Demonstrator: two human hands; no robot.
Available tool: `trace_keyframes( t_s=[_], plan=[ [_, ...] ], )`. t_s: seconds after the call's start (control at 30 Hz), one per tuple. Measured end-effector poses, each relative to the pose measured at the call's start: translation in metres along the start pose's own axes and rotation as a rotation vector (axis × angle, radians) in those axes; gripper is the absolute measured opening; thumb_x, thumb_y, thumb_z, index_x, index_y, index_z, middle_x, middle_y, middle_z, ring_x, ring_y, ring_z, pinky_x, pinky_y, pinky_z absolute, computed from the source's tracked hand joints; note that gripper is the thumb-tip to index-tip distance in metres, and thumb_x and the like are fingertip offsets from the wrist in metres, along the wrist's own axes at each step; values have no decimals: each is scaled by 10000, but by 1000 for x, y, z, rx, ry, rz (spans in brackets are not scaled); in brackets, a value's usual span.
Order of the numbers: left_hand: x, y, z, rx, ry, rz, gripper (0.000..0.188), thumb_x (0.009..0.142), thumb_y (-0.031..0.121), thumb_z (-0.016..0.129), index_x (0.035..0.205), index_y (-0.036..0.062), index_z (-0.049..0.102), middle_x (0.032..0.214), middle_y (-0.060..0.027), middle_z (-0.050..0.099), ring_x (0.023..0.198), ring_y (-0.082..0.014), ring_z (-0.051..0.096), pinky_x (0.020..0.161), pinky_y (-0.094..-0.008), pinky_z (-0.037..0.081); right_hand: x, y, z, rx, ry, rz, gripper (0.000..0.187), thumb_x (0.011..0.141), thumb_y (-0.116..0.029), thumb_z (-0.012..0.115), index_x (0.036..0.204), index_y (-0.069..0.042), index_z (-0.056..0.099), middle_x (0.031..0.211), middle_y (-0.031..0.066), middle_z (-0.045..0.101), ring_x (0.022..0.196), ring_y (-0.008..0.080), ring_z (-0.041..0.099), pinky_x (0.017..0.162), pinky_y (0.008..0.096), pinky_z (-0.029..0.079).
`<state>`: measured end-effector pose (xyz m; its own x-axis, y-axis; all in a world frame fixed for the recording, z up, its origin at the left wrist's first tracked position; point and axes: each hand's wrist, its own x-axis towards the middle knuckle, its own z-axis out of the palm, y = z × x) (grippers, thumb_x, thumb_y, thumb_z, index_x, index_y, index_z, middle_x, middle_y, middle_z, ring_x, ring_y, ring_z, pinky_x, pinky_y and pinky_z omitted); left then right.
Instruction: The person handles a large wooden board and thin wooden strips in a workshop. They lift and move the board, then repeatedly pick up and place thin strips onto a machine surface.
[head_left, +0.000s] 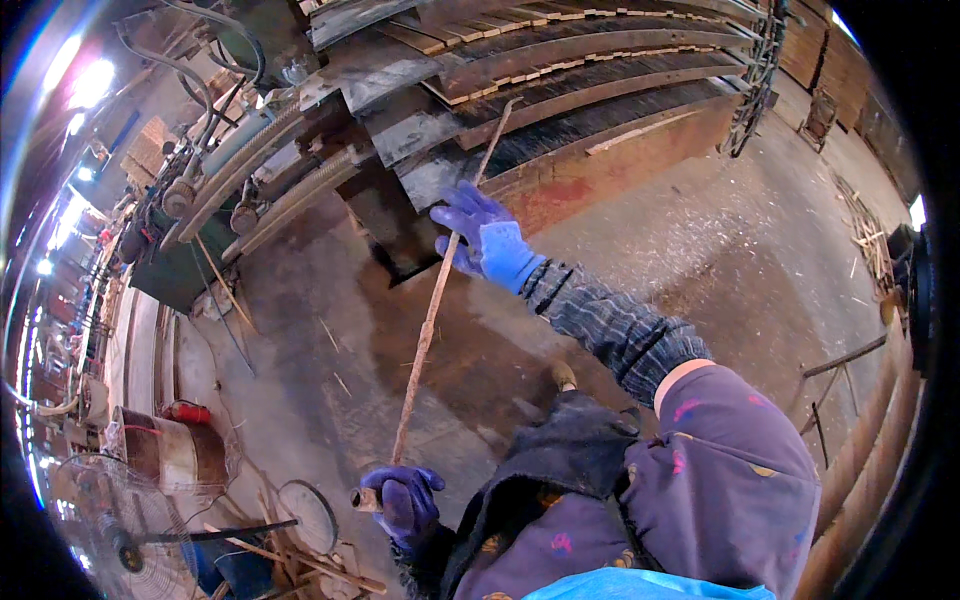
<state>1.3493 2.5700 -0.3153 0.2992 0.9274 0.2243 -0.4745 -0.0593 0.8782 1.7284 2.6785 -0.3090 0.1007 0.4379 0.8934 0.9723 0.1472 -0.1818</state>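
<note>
A long, rusty rod (428,335) with a bent, hook-like tip slants from the lower left up to the stacked press plates. Low in the view, my left hand (405,503), in a purple glove, is closed around its near end, where a short pipe-like grip sticks out. Farther up, my right hand (485,238), in a purple and blue glove, holds the shaft loosely between thumb and fingers. The hooked tip lies over the edges of the dark metal plates (600,125), which have rows of thin wooden strips between them.
Rollers and hoses of a machine (240,190) stand at the left. A wire fan (125,545), a barrel (170,450) and a blue bucket (240,565) are at lower left. Chains (750,90) hang beside the plates. Wood scraps (865,235) lie along the right.
</note>
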Motion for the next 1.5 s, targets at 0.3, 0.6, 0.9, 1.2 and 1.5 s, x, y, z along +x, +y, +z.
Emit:
trace_keyframes(
  t_s=[0.3, 0.6, 0.9, 1.2, 1.5],
  plan=[
    [-14, -26, -18, -361, -30, -168, 240, 1015, 299, 534, 926, 76, 535, 450, 63, 367, 385, -102, 365, 625, -358, 454, -26, -5, 2, -47, -55, -3, 275, 792, -325, 732, 1021, -187, 672, 1234, 138, 642, 1220, 383, 552, 984, 505, 465],
    [-20, -9, -34, 52, -53, -2, 350, 949, 399, 633, 895, 64, 547, 498, -22, 490, 422, -147, 467, 578, -407, 497, -22, -24, -28, 34, -90, -30, 164, 726, -269, 763, 838, -213, 658, 898, 8, 693, 988, 301, 654, 923, 506, 455],
    [-14, 8, -48, -20, -205, 153, 247, 985, 353, 570, 1057, 119, 541, 580, 27, 482, 471, -162, 445, 535, -407, 440, 24, -40, -69, 36, 125, -95, 247, 698, -271, 810, 891, -263, 657, 916, -42, 701, 1022, 229, 647, 1041, 492, 362],
    [-15, 2, -27, -89, 28, 52, 345, 931, 342, 667, 1061, 33, 582, 649, -70, 542, 513, -199, 515, 565, -450, 530, -5, -15, -85, 4, 94, -43, 272, 690, -311, 816, 917, -255, 677, 962, -37, 691, 1012, 221, 644, 1041, 521, 359],
    [-20, -25, 15, 11, 3, -77, 341, 951, 336, 634, 1057, 17, 575, 561, -18, 473, 468, -144, 471, 594, -425, 530, -45, 25, -117, -62, 37, 51, 187, 723, -280, 776, 867, -224, 671, 906, -32, 692, 989, 240, 640, 1007, 521, 402]
  ],
)
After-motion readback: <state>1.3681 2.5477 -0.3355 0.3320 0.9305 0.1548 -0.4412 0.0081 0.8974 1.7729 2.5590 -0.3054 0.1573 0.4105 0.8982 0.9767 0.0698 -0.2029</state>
